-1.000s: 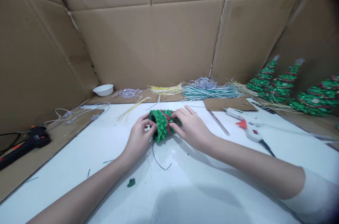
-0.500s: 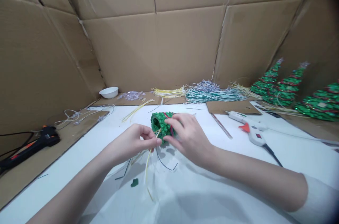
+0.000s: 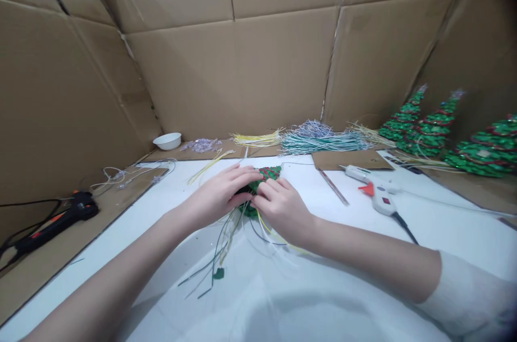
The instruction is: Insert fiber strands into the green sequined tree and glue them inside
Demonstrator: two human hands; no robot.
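While the miniature tree [image 3: 271, 172] is clasped by the left hand [image 3: 214, 194], wires [image 3: 222, 260] appear handled by the right hand [image 3: 286, 214] (grip unclear); steadiness needed.

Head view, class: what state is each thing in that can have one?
Green piece: partly covered by hands
Left hand: fingers extended
Right hand: fingers curled
White bowl: upright
White glue gun: lying flat, switch position unclear
Black tool: lying flat, corded
Teal strands: loosely bundled
Two star-topped trees: standing

White bowl [image 3: 167, 141] near cardboard wall [image 3: 283, 72], black tool [image 3: 52, 229] far left, green trees [image 3: 434, 127] far right
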